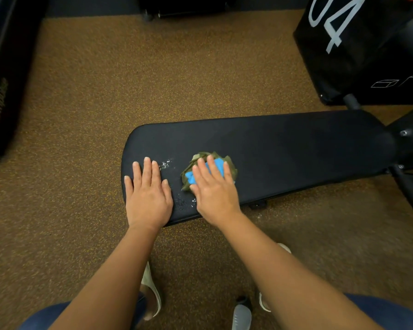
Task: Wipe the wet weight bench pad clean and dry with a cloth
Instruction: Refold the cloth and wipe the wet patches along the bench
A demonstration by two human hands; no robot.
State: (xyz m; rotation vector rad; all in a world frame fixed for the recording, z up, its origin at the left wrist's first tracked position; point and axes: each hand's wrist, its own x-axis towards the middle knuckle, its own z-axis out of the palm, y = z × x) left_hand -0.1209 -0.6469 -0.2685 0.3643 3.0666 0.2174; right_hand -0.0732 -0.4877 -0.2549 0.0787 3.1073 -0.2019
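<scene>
A long black bench pad (284,148) lies across the middle of the view, its rounded end at the left. A crumpled green and blue cloth (229,163) sits on the pad near that end, and my right hand (214,186) presses flat on top of it with fingers spread. My left hand (148,191) rests palm down on the bare pad at the rounded end, holding nothing. Water droplets (165,164) glisten on the pad between the two hands, and more wet specks (184,202) lie near the pad's front edge.
Brown speckled floor (129,91) surrounds the bench. A large black box with white numerals (358,44) stands at the upper right beside the bench's metal frame (410,144). Another black pad (3,79) lies at the left edge. My feet in light slippers (152,291) stand below the bench.
</scene>
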